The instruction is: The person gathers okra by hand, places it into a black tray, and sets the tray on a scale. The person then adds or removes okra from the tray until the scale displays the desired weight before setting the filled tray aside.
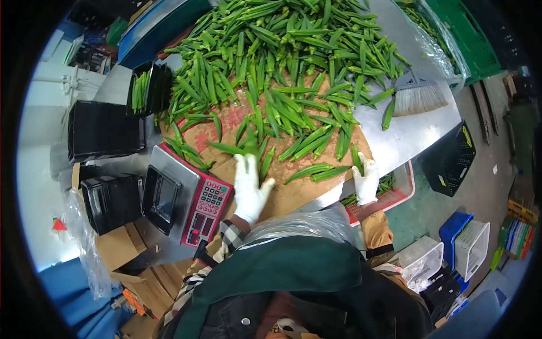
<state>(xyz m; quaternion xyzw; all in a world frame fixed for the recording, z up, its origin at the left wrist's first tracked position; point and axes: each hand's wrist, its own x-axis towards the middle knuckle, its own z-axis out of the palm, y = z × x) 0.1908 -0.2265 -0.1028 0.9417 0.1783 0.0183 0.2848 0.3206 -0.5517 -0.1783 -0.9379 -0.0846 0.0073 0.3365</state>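
Note:
A big heap of green okra pods (282,62) covers a brown cardboard sheet (293,189) on a metal table (412,133). My left hand (248,189), in a white glove, lies flat on the cardboard with fingers spread. It touches loose pods at the heap's near edge, and one pod (265,164) lies between thumb and forefinger. My right hand (367,179), also gloved, is at the cardboard's right edge, closed round a single okra pod (357,160) that sticks up from the fist.
A red-and-silver scale (206,206) carrying an empty black tray (161,198) stands left of my left hand. Stacks of black trays (110,200) and one holding okra (144,87) sit further left. A hand brush (418,96) lies right. A red crate (395,189) sits below the table edge.

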